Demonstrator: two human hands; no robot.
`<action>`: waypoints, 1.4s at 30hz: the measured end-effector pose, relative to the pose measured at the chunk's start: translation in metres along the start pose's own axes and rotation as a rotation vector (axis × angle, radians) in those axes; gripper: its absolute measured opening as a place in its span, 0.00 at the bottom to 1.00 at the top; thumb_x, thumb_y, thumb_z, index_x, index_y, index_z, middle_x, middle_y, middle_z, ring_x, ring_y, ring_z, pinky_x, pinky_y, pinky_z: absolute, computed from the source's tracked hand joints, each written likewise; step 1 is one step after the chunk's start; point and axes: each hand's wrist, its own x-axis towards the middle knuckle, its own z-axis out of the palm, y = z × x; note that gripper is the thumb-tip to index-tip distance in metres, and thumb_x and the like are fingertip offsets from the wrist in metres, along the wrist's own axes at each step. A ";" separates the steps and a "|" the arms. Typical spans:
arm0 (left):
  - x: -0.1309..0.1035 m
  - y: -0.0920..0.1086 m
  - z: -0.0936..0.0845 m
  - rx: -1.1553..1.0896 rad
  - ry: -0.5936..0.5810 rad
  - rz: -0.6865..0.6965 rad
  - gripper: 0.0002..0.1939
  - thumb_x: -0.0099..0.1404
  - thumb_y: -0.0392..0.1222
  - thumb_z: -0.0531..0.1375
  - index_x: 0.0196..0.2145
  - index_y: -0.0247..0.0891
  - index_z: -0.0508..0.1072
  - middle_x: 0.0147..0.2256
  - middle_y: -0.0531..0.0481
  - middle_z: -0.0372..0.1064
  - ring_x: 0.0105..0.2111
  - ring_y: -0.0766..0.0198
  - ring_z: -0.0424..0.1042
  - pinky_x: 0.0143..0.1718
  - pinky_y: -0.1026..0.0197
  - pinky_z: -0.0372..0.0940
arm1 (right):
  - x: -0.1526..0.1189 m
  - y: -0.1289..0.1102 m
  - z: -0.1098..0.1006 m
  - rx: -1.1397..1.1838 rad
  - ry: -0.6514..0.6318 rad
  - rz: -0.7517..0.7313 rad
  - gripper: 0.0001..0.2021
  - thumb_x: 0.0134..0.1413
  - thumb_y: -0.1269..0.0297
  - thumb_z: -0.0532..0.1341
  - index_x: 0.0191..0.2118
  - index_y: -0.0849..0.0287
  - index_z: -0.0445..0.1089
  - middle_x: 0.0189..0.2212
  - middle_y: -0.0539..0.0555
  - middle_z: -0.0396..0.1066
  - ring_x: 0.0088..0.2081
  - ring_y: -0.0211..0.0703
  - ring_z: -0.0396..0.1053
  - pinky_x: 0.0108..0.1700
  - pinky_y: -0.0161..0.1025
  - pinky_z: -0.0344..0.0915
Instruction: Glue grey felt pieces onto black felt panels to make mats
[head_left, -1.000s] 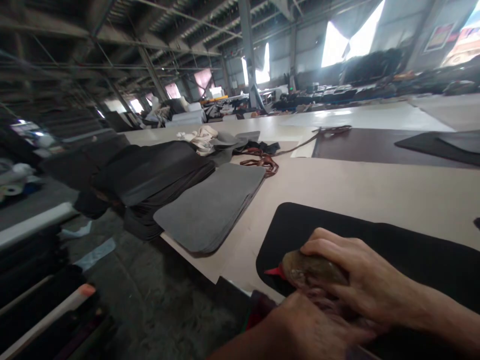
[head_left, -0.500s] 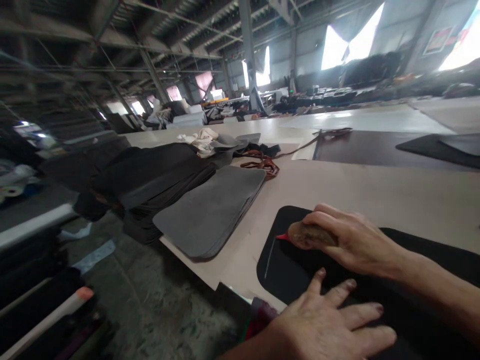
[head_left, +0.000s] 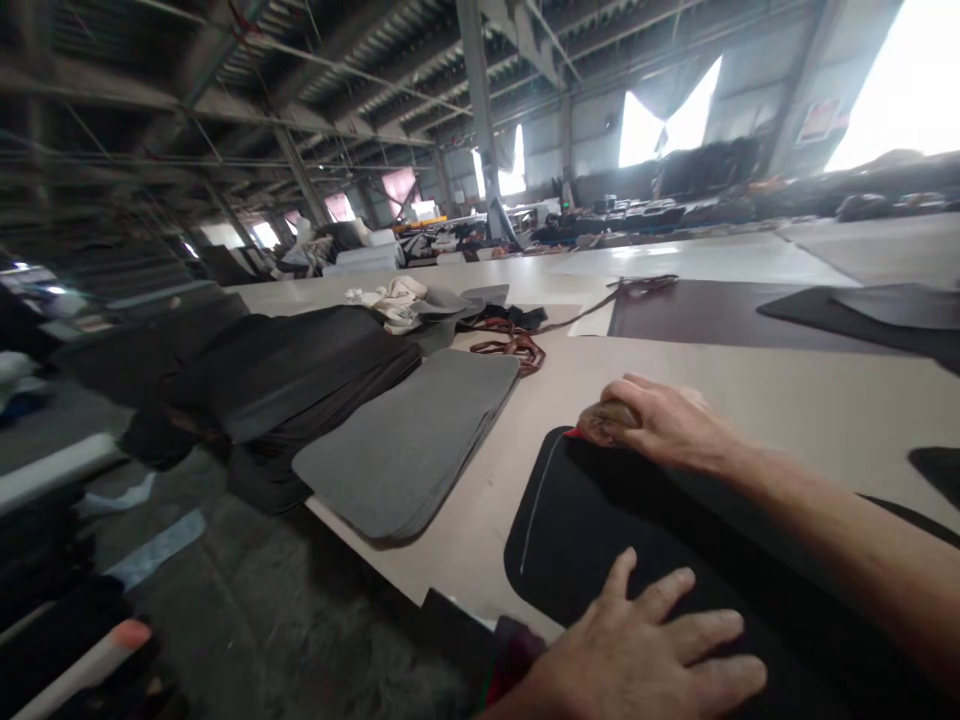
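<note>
A black rounded panel of material [head_left: 600,510] lies flat on the pale table [head_left: 787,400] in front of me. My left hand [head_left: 652,650] presses flat on its near part, fingers spread. My right hand [head_left: 660,420] grips a brown-handled tool with a red tip [head_left: 604,422] at the panel's far left corner. A thin pale line [head_left: 536,495] runs along the panel's left edge, from the tool tip back toward me.
A stack of grey panels [head_left: 412,440] lies to the left, with black stacks [head_left: 292,370] beyond it. Brown straps [head_left: 514,350] and white cloth [head_left: 394,300] sit further back. A dark brown sheet [head_left: 720,315] and black pieces [head_left: 862,310] lie at the far right. The floor drops away at left.
My right hand has slid the tool away from me along the panel's left edge, leaving a pale line. My left hand has come off the tool and flattened on the panel.
</note>
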 end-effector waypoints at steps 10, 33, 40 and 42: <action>0.005 0.000 0.013 -0.298 0.285 -0.497 0.26 0.62 0.36 0.61 0.59 0.38 0.69 0.63 0.44 0.63 0.65 0.51 0.59 0.68 0.46 0.58 | -0.006 0.014 -0.036 -0.041 -0.079 0.048 0.11 0.57 0.59 0.62 0.44 0.53 0.65 0.41 0.51 0.71 0.39 0.46 0.68 0.32 0.37 0.48; 0.056 -0.050 -0.057 0.023 -0.124 -0.387 0.46 0.39 0.75 0.70 0.47 0.39 0.76 0.47 0.43 0.69 0.48 0.44 0.68 0.51 0.40 0.71 | -0.153 0.086 -0.118 -0.114 -0.207 0.467 0.13 0.53 0.56 0.59 0.44 0.53 0.68 0.39 0.53 0.71 0.38 0.49 0.68 0.34 0.39 0.52; 0.061 -0.058 -0.061 0.088 -0.203 -0.373 0.54 0.40 0.75 0.70 0.58 0.39 0.72 0.61 0.39 0.64 0.57 0.39 0.64 0.58 0.40 0.66 | -0.196 0.104 -0.129 -0.113 -0.169 0.559 0.15 0.53 0.55 0.60 0.46 0.53 0.68 0.40 0.53 0.72 0.39 0.49 0.69 0.35 0.40 0.55; 0.063 -0.064 -0.063 0.111 -0.230 -0.372 0.54 0.41 0.74 0.70 0.60 0.39 0.71 0.62 0.38 0.63 0.59 0.39 0.63 0.59 0.39 0.65 | -0.206 0.105 -0.131 -0.135 -0.169 0.597 0.15 0.53 0.54 0.60 0.45 0.53 0.68 0.41 0.53 0.73 0.39 0.50 0.69 0.35 0.40 0.55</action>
